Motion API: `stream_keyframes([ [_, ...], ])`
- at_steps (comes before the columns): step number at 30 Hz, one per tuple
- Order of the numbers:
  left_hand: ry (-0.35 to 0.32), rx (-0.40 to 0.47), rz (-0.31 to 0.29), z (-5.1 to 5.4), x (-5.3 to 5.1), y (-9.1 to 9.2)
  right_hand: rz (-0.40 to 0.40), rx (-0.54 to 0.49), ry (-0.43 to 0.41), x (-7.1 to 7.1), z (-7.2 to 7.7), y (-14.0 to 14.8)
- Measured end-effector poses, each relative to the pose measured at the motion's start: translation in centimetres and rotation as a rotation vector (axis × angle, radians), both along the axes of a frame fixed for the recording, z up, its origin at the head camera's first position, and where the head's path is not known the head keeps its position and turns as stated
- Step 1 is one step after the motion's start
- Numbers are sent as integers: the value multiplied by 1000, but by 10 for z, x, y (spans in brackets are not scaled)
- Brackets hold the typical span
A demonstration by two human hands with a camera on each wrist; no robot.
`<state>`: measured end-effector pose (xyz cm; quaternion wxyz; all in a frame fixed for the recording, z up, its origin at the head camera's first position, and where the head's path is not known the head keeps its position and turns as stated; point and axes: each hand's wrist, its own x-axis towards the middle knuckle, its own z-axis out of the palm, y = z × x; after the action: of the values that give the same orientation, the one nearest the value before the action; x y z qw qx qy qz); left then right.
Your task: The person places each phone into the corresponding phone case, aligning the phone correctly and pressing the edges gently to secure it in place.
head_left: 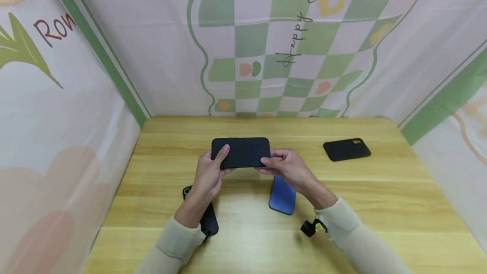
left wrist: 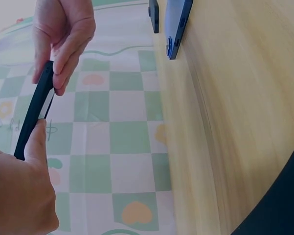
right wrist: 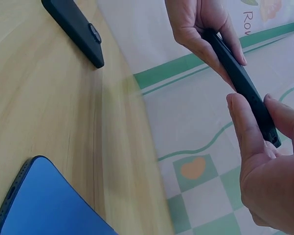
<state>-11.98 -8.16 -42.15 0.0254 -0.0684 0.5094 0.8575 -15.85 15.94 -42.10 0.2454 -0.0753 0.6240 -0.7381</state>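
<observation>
A black phone, apparently in a case, is held level above the table, its long side across my view. My left hand grips the left end, thumb on the upper face and fingers beneath. At the other end, my right hand pinches the lower right corner between thumb and fingers. Edge-on in the right wrist view, the black phone looks like a thin slab spanning both hands. Below the right hand lies a blue phone. Another black phone, with a camera lens, is partly hidden under the left forearm.
A black phone case with a camera cutout lies at the right of the wooden table. A printed cloth hangs behind the table's back edge, with more cloth at both sides. A small wrist camera hangs by the right cuff.
</observation>
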Motion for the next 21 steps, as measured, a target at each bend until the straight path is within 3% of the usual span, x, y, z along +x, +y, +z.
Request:
stream_keyframes([
  [8,-8,19,-3,-2,-1,0,-23,-9,0,1,-1,-2],
  [15,-47,104,-18,-1,-1,0,-54,-39,3,4,0,-4],
  [21,-93,155,15,0,-3,3,-120,-72,-2,10,-3,-10],
])
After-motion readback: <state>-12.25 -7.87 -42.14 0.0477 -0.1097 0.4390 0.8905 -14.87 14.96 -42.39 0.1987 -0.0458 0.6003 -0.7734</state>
